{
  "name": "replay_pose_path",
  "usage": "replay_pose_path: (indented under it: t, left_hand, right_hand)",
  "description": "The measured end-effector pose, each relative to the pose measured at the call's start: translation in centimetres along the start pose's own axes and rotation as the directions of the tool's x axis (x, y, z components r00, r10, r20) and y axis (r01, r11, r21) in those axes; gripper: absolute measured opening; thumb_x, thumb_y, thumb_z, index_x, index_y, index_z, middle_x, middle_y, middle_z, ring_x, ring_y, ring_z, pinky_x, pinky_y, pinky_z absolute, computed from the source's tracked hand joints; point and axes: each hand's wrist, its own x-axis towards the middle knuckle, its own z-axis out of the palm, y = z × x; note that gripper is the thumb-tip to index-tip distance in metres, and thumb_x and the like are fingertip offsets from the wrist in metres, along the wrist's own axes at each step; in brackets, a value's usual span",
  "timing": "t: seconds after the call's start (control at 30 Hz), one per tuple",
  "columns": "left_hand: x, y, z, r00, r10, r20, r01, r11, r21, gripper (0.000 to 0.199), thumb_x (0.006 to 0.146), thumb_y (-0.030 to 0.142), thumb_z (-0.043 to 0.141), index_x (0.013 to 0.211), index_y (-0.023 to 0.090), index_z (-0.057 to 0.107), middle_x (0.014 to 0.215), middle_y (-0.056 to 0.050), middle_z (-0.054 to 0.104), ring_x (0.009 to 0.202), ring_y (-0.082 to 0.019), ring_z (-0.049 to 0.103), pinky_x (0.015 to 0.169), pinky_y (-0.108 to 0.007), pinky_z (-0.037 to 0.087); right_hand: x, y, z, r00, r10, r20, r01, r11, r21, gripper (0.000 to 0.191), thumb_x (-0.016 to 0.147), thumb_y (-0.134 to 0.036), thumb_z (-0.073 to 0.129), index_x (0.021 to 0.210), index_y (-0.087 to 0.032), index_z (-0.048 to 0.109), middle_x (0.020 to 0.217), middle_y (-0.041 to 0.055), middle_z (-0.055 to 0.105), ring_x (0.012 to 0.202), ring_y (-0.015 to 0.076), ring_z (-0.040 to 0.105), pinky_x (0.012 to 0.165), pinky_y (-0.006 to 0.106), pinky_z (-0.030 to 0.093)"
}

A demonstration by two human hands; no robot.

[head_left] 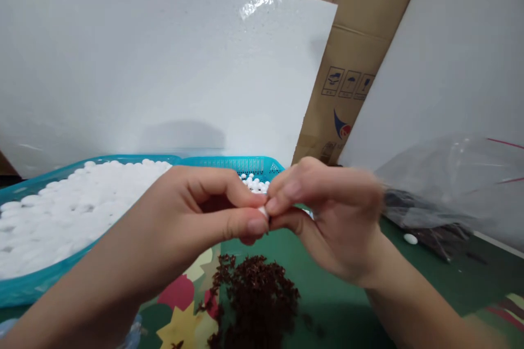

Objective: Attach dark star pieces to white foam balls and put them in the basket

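My left hand (216,207) and my right hand (323,207) meet in the middle, above the green tabletop. Between the left thumb and fingers is a small white ball (264,211), mostly hidden by fingertips. The right thumb and fingers are pinched against its right side; whatever they hold there is too small to make out. Below the hands lies a pile of small dark reddish-brown pieces (262,289).
A blue basket (45,267) full of white balls (94,196) stands at the left, and another blue basket (229,162) with small white balls is behind my hands. One white ball (410,239) lies by a plastic bag (442,191) at the right.
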Motion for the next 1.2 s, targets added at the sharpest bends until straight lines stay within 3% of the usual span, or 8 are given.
replay_pose_path:
  t: [0.13, 0.47, 0.6, 0.7, 0.83, 1.0, 1.1, 1.2]
  left_hand:
    - [0.2, -0.3, 0.1, 0.999, -0.044, -0.007, 0.044, 0.999, 0.021, 0.011, 0.052, 0.021, 0.058, 0.041, 0.019, 0.055, 0.043, 0.005, 0.053, 0.043, -0.007, 0.045, 0.039, -0.015, 0.035]
    - [0.4, 0.0, -0.1, 0.980, -0.198, 0.027, 0.194, 0.977, 0.090, 0.012, 0.051, 0.017, 0.058, 0.040, 0.015, 0.054, 0.041, 0.004, 0.051, 0.041, -0.006, 0.044, 0.036, -0.014, 0.032]
    - [0.1, 0.3, 0.2, 0.992, -0.125, 0.004, 0.123, 0.971, -0.207, 0.010, 0.049, 0.007, 0.058, 0.044, 0.016, 0.055, 0.043, 0.007, 0.054, 0.041, -0.003, 0.046, 0.039, -0.011, 0.035]
    - [0.0, 0.4, 0.5, 0.997, -0.059, -0.057, 0.037, 0.942, -0.335, 0.013, 0.049, 0.004, 0.057, 0.049, 0.017, 0.056, 0.047, 0.007, 0.057, 0.047, -0.004, 0.050, 0.043, -0.011, 0.038]
    - [0.2, 0.0, 0.4, 0.998, -0.003, -0.061, -0.019, 0.938, -0.347, 0.017, 0.050, 0.001, 0.057, 0.052, 0.018, 0.053, 0.057, 0.008, 0.058, 0.051, -0.004, 0.052, 0.046, -0.011, 0.040]
    - [0.5, -0.5, 0.1, 0.994, 0.053, -0.091, -0.085, 0.917, -0.390, 0.019, 0.051, 0.002, 0.058, 0.053, 0.019, 0.049, 0.054, 0.010, 0.054, 0.050, -0.002, 0.050, 0.044, -0.008, 0.039]
    - [0.5, -0.7, 0.3, 0.990, 0.061, -0.123, -0.105, 0.915, -0.390, 0.019, 0.050, 0.004, 0.058, 0.052, 0.017, 0.045, 0.050, 0.009, 0.051, 0.047, -0.003, 0.047, 0.040, -0.010, 0.036]
    - [0.4, -0.9, 0.6, 0.982, 0.065, -0.176, -0.126, 0.921, -0.369, 0.019, 0.051, 0.005, 0.057, 0.051, 0.016, 0.042, 0.050, 0.008, 0.047, 0.047, -0.003, 0.045, 0.041, -0.012, 0.035]
  right_hand:
    - [0.6, 0.3, -0.2, 0.977, -0.212, -0.036, 0.214, 0.976, 0.047, 0.024, 0.068, -0.004, 0.042, 0.074, -0.027, 0.039, 0.064, -0.0063, 0.047, 0.057, 0.0040, 0.048, 0.053, 0.013, 0.042]
    - [0.2, 1.5, 0.1, 0.978, -0.188, 0.094, 0.185, 0.982, 0.039, 0.028, 0.061, 0.004, 0.042, 0.072, -0.021, 0.035, 0.066, -0.0045, 0.041, 0.059, 0.0034, 0.045, 0.049, 0.012, 0.039]
    - [0.5, 0.8, -0.1, 0.971, -0.230, -0.065, 0.238, 0.957, 0.168, 0.025, 0.067, -0.005, 0.046, 0.079, -0.023, 0.033, 0.067, -0.0046, 0.041, 0.061, 0.0041, 0.044, 0.053, 0.014, 0.041]
    - [0.8, 0.2, -0.3, 0.954, -0.264, -0.143, 0.273, 0.961, 0.047, 0.017, 0.067, -0.006, 0.048, 0.074, -0.020, 0.040, 0.069, -0.0030, 0.042, 0.064, 0.0034, 0.044, 0.055, 0.012, 0.040]
    - [1.1, -0.4, -0.3, 0.943, -0.256, -0.214, 0.229, 0.963, -0.140, 0.010, 0.065, -0.006, 0.049, 0.063, -0.016, 0.048, 0.062, -0.0029, 0.044, 0.056, 0.0015, 0.044, 0.051, 0.009, 0.039]
    - [1.1, -0.2, 0.1, 0.942, -0.219, -0.253, 0.179, 0.969, -0.172, 0.011, 0.065, -0.006, 0.049, 0.063, -0.017, 0.051, 0.060, -0.0030, 0.052, 0.060, 0.0037, 0.050, 0.054, 0.011, 0.043]
    - [1.0, 0.0, 0.3, 0.930, -0.284, -0.233, 0.227, 0.943, -0.245, 0.004, 0.067, -0.016, 0.049, 0.069, -0.016, 0.053, 0.068, 0.0006, 0.053, 0.067, 0.0062, 0.052, 0.060, 0.014, 0.045]
    - [0.9, 0.0, 0.9, 0.905, -0.341, -0.254, 0.275, 0.925, -0.261, 0.013, 0.067, -0.025, 0.050, 0.075, -0.015, 0.052, 0.068, 0.0020, 0.050, 0.064, 0.0062, 0.050, 0.058, 0.013, 0.044]
